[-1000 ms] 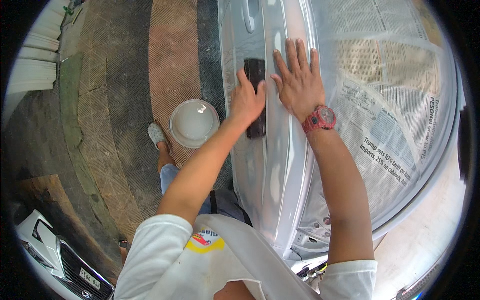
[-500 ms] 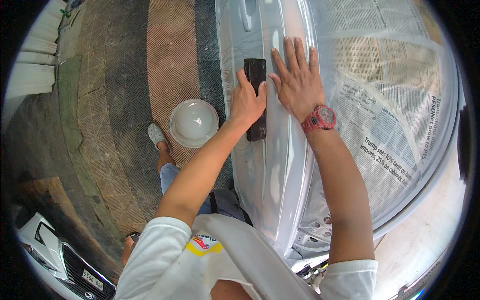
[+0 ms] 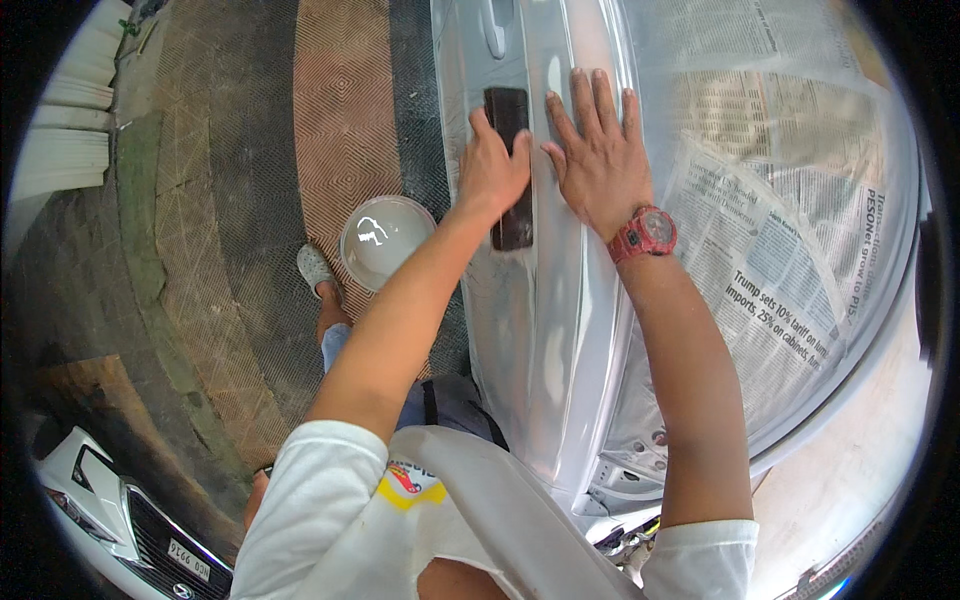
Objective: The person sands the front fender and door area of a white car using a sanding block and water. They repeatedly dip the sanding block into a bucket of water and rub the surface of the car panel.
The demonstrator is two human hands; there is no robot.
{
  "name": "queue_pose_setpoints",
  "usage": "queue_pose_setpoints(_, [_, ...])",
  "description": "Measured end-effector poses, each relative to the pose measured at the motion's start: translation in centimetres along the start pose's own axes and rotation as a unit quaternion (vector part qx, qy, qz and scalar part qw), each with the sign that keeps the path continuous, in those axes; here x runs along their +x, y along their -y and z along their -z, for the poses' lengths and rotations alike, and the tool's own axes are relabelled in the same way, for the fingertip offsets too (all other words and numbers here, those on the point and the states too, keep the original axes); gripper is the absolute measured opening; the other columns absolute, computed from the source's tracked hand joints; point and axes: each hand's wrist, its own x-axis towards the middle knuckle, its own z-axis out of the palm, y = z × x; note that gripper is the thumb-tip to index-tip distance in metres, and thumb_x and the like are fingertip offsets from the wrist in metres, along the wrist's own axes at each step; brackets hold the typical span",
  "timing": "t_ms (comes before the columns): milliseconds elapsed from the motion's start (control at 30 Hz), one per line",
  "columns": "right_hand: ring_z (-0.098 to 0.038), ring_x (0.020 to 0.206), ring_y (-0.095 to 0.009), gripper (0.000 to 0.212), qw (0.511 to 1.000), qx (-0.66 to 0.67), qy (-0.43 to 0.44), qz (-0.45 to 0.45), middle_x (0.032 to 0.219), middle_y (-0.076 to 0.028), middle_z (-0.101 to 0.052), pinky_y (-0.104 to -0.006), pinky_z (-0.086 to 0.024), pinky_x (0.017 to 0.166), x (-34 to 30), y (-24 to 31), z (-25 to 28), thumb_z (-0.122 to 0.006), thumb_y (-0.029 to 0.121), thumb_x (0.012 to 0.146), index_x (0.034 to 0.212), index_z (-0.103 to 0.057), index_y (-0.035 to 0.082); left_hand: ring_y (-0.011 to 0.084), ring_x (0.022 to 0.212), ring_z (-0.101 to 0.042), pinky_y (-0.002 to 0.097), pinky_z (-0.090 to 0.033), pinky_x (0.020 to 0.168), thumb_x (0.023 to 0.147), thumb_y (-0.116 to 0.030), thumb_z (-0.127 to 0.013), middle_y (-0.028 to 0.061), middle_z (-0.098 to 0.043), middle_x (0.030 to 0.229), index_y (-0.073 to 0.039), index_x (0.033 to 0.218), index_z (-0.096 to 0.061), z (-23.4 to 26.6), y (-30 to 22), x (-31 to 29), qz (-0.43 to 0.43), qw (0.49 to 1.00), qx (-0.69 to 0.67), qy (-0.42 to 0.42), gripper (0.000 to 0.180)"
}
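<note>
A long, dark sanding block (image 3: pixel 513 118) lies flat on the grey, glossy car door (image 3: pixel 560 330), lengthwise along the panel. My left hand (image 3: pixel 490 172) is closed round its middle, thumb on the right side and fingers on the left. Part of the block is hidden under that hand. To the right, my right hand (image 3: pixel 602 165) rests flat on the door with its fingers spread, holding nothing. A red wristwatch (image 3: pixel 648 233) is on my right wrist. Beyond the block, a door handle (image 3: pixel 493 30) is set in the panel.
On the floor left of the door stands a round bowl (image 3: pixel 372 262) of cloudy liquid, beside my foot in a grey clog (image 3: pixel 314 264). Newspaper (image 3: pixel 760 240) under clear plastic covers the window area at right. A white car (image 3: pixel 125 525) is at lower left.
My left hand and the sanding block have slid away from me along the door, slightly left. The right hand stays nearly in place. The liquid's surface reflection in the bowl has changed.
</note>
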Motion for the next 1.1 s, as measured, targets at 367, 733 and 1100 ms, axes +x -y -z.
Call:
queue_pose_setpoints(367, [-0.016, 0.168, -0.037, 0.062, 1.000, -0.011, -0.006, 0.004, 0.178, -0.016, -0.028, -0.0612, -0.013, 0.134, 0.1, -0.4, -0.2, -0.033, 0.050, 0.117, 0.169, -0.041, 0.017, 0.0634, 0.105, -0.067, 0.0644, -0.053, 0.096, 0.104, -0.029, -0.068, 0.0462, -0.067, 0.113, 0.012, 0.148, -0.029, -0.8, 1.3, -5.5, -0.013, 1.000, -0.013, 0.007, 0.072])
queue_pose_setpoints(733, [-0.019, 0.167, -0.034, 0.061, 1.000, -0.022, -0.004, -0.007, 0.177, -0.015, -0.030, -0.0579, -0.017, 0.134, -0.1, -0.6, -0.1, -0.036, 0.049, 0.116, 0.169, -0.042, 0.019, 0.0651, 0.101, -0.067, 0.0654, -0.054, 0.092, 0.104, -0.027, -0.068, 0.0481, -0.066, 0.113, 0.012, 0.150, -0.025, -1.4, 1.6, -11.0, -0.011, 1.000, -0.021, 0.019, 0.074])
queue_pose_setpoints(1100, [-0.018, 0.167, -0.036, 0.061, 1.000, -0.016, -0.020, 0.004, 0.177, -0.016, -0.031, -0.0604, -0.014, 0.134, 0.1, -0.4, -0.6, -0.036, 0.049, 0.116, 0.168, -0.043, 0.017, 0.0629, 0.102, -0.068, 0.0656, -0.055, 0.090, 0.103, -0.026, -0.070, 0.0479, -0.065, 0.114, 0.011, 0.150, -0.024, -1.8, 2.3, -12.9, -0.029, 1.000, 0.003, 0.002, 0.075])
